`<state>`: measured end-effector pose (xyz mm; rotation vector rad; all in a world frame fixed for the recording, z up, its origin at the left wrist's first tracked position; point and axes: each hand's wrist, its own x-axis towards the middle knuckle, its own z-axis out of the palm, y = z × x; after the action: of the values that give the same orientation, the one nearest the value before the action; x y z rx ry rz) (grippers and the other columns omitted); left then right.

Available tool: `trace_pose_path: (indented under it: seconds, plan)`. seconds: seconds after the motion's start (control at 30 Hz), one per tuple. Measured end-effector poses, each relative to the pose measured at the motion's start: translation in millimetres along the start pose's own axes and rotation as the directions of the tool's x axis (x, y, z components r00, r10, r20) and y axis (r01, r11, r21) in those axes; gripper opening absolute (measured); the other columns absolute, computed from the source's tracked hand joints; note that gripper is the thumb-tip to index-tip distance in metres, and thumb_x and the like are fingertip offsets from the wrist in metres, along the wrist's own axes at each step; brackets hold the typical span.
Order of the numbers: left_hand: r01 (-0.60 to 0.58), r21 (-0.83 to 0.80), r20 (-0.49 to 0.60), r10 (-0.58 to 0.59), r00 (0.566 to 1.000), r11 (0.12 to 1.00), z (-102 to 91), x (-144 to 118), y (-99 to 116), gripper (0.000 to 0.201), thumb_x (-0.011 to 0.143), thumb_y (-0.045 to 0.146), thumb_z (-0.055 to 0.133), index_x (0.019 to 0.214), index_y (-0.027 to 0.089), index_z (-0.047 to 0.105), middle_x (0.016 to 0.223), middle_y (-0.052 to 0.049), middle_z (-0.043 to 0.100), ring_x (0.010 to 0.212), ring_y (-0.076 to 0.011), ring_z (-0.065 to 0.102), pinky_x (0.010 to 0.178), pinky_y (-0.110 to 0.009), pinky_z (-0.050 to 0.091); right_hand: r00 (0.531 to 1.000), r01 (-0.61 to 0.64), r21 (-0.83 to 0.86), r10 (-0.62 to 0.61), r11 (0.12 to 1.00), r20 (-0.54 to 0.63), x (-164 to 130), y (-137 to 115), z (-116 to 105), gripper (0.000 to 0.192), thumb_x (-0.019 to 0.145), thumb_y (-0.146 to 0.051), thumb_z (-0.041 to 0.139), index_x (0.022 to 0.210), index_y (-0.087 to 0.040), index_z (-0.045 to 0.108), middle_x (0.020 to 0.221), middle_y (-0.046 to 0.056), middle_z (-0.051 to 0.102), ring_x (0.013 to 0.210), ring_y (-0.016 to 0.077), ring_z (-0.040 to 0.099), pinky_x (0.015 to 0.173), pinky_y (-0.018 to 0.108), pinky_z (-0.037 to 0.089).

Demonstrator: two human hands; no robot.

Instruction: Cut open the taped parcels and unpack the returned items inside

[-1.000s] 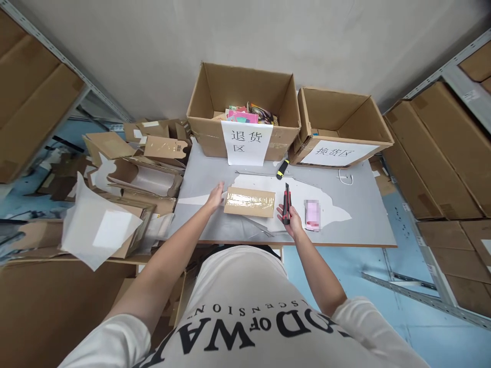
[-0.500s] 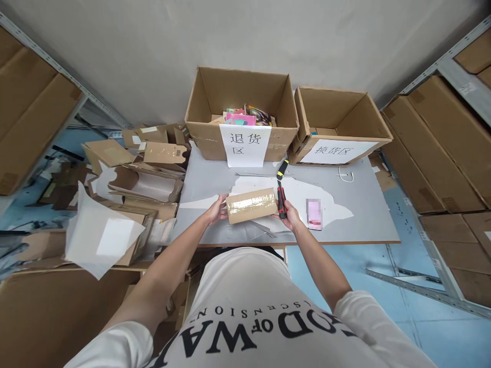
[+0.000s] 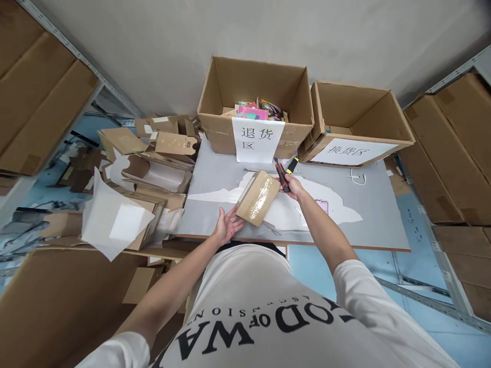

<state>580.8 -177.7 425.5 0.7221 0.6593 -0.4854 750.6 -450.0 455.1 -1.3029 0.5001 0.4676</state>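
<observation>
A small taped cardboard parcel is tilted on end above the grey table, turned diagonally. My left hand cups its near lower corner, fingers spread. My right hand is at its far upper corner and grips a red and black utility knife whose blade end points away toward the boxes. A pink item lies on the table just right of my right forearm, partly hidden by it.
Two open cartons stand at the table's back: the left one holds colourful items, the right one looks nearly empty; both carry paper labels. A yellow-black cutter lies beside them. Flattened cardboard piles up on the left. Shelves of boxes flank both sides.
The parcel lay flat, was lifted by both hands, and is now rotated diagonally. My left hand slid to its near corner; my right hand moved with the knife to its far corner.
</observation>
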Motion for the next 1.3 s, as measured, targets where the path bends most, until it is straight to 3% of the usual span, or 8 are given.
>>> trace_pose_path:
  seconds: [0.2,0.37,0.57,0.7,0.83,1.07,1.17,1.3]
  plan:
    - [0.103,-0.047,0.014,-0.103,0.995,0.994,6.8,-10.7,-12.7,0.092,0.082,0.078,0.019,0.142,0.011,0.039,0.125,-0.022,0.059,0.119,-0.0284,0.057,0.089,-0.038,0.049,0.999,-0.025,0.040,0.024,0.999,0.043,14.2,3.4,20.2,0.017,0.096,-0.028,0.037,0.091,-0.022,0.052,0.084,0.001,0.069,0.071,0.0127,0.067,0.066,0.032,0.059]
    - [0.153,0.084,-0.021,-0.152,0.988,0.985,12.6,-4.7,-9.5,0.091,0.080,0.079,0.022,0.145,0.016,0.034,0.133,-0.022,0.053,0.129,-0.0291,0.047,0.096,-0.042,0.046,0.994,-0.052,0.040,0.048,0.998,0.102,5.3,30.2,37.4,0.011,0.093,-0.029,0.043,0.089,-0.022,0.050,0.089,0.003,0.068,0.073,0.0134,0.068,0.060,0.026,0.057]
    - [0.138,0.326,-0.038,-0.132,0.990,0.935,9.0,1.8,-2.2,0.085,0.079,0.080,0.021,0.146,0.029,0.029,0.155,-0.012,0.026,0.145,-0.0298,0.014,0.110,-0.059,0.020,0.999,-0.015,0.116,0.009,0.993,0.051,-12.0,58.2,37.7,0.011,0.092,-0.030,0.047,0.083,-0.023,0.046,0.093,0.001,0.068,0.074,0.0111,0.067,0.059,0.024,0.056]
    - [0.088,0.452,-0.017,-0.090,0.996,0.888,7.6,10.0,5.1,0.084,0.083,0.076,0.014,0.147,0.024,0.030,0.158,-0.007,0.013,0.146,-0.0253,0.005,0.116,-0.051,0.009,0.998,0.017,0.168,-0.026,0.986,0.053,-28.0,67.4,26.4,0.009,0.093,-0.029,0.046,0.086,-0.024,0.046,0.094,0.001,0.070,0.078,0.0124,0.069,0.063,0.026,0.057]
    - [0.027,0.468,0.011,-0.036,0.999,0.883,12.5,25.6,27.3,0.082,0.084,0.074,0.011,0.146,0.025,0.032,0.158,-0.005,0.014,0.145,-0.0255,0.012,0.116,-0.044,0.015,0.998,0.018,0.172,-0.027,0.985,0.051,-51.9,74.5,11.8,0.009,0.093,-0.033,0.045,0.091,-0.025,0.047,0.098,0.003,0.071,0.088,0.0149,0.069,0.067,0.027,0.058]
    - [-0.222,0.484,0.045,0.229,0.972,0.846,33.8,77.9,95.4,0.068,0.088,0.068,0.018,0.139,0.032,0.045,0.156,-0.003,0.022,0.144,-0.0241,0.019,0.113,-0.041,0.023,0.998,0.043,0.196,-0.031,0.980,-0.061,-94.5,100.9,11.0,0.017,0.088,-0.042,0.050,0.098,-0.029,0.048,0.121,0.001,0.065,0.108,0.0155,0.063,0.067,0.027,0.058]
    - [-0.238,0.539,0.081,0.231,0.969,0.808,44.0,99.0,118.5,0.073,0.088,0.069,0.015,0.138,0.026,0.047,0.155,-0.007,0.026,0.145,-0.0235,0.017,0.114,-0.040,0.020,0.990,0.046,0.238,-0.012,0.970,-0.141,-108.7,119.8,19.2,0.020,0.087,-0.045,0.049,0.101,-0.031,0.048,0.125,-0.001,0.063,0.109,0.0166,0.062,0.067,0.030,0.059]
    - [-0.194,0.596,0.106,0.163,0.981,0.779,52.2,114.5,131.7,0.079,0.087,0.071,0.014,0.135,0.020,0.051,0.152,-0.010,0.032,0.144,-0.0247,0.021,0.115,-0.041,0.015,0.986,-0.007,0.330,0.061,0.944,-0.153,-121.3,142.8,23.7,0.024,0.086,-0.046,0.047,0.106,-0.032,0.052,0.124,0.000,0.063,0.111,0.0210,0.062,0.074,0.042,0.060]
